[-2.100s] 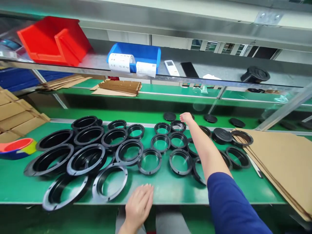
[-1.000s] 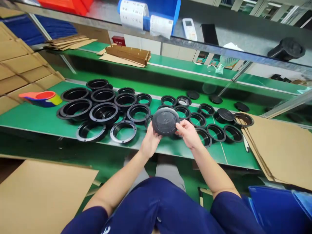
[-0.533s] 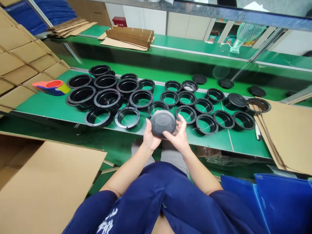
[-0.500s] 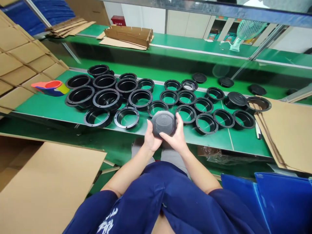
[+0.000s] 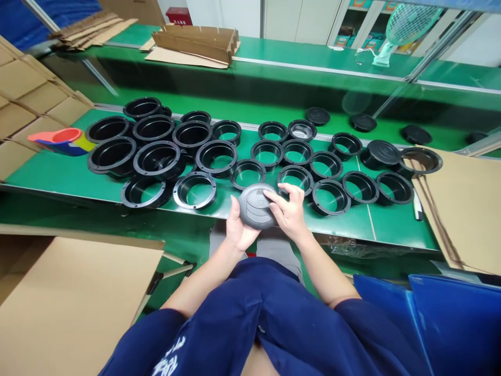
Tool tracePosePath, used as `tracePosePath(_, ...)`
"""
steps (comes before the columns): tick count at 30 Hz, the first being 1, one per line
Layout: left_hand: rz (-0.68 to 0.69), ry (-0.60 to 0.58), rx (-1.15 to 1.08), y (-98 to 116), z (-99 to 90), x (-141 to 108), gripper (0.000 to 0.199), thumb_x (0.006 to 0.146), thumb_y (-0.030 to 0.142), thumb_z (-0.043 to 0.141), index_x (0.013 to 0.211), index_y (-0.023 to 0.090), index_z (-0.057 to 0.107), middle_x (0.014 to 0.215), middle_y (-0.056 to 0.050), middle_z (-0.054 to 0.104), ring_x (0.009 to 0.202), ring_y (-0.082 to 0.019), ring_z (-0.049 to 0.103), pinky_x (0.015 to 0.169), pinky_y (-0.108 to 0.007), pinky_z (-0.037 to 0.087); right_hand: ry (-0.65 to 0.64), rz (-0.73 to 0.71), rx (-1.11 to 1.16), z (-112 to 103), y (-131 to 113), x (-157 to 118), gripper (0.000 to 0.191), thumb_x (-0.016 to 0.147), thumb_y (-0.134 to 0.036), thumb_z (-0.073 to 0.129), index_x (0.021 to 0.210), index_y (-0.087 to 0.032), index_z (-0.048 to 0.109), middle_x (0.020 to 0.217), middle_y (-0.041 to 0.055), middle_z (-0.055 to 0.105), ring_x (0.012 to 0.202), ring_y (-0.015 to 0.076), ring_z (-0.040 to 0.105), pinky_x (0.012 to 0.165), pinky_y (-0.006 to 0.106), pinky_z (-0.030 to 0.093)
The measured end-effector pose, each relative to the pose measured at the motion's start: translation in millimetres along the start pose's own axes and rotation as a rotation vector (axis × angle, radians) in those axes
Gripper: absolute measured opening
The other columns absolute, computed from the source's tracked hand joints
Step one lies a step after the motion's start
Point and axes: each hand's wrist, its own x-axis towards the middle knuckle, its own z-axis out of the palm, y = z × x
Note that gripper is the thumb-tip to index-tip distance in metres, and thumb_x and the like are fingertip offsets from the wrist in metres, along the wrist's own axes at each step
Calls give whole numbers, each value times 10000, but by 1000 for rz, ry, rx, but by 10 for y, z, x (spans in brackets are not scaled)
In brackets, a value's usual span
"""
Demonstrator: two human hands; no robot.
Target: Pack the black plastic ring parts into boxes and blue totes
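A round dark grey lid point(image 5: 252, 215) with curved lines on its face is tilted up towards me, just off the bench's front edge. My left hand point(image 5: 239, 232) grips it from below and the left, thumb along the rim. With its index fingertip, my right hand point(image 5: 291, 211) touches the upper face of the lid; its other fingers are apart and not wrapped round it. Just beyond stand black flanged rings, the nearest being one ring point(image 5: 248, 174) behind the lid and another ring point(image 5: 295, 180) behind my right hand.
Several more flanged rings point(image 5: 194, 191) cover the green bench point(image 5: 70, 180), some stacked at left. Black lids point(image 5: 363, 123) lie along the back. Coloured scoops point(image 5: 58, 141) sit at left, cardboard sheets point(image 5: 462, 209) at right. A shelf with a fan point(image 5: 410, 26) runs behind.
My right hand has let go of the lid's right edge and moved its index finger onto the upper face. The lid has shifted slightly down and left in view, still in my left hand.
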Motion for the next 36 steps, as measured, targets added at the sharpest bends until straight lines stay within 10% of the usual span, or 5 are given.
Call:
tracePosePath(11,-20,-50,80,-39,-37,19,602,989,654,488,1223,140,696,1208,-152,737,1290,-359,615,1138,-584,439,-170,94,200,16,52,162,647,1075,-584,256,997,-253,806,1332,95,582,1310,274,422,1168,485,383)
tracePosePath(36,-113,-45,81,-35,61,103,647,1035,631,359,1258,121,687,1251,-175,721,1272,-355,631,1128,-588,450,-79,63,148,-322,95,-123,700,1056,-639,175,1415,-236,621,1455,141,517,1410,286,429,1179,534,389)
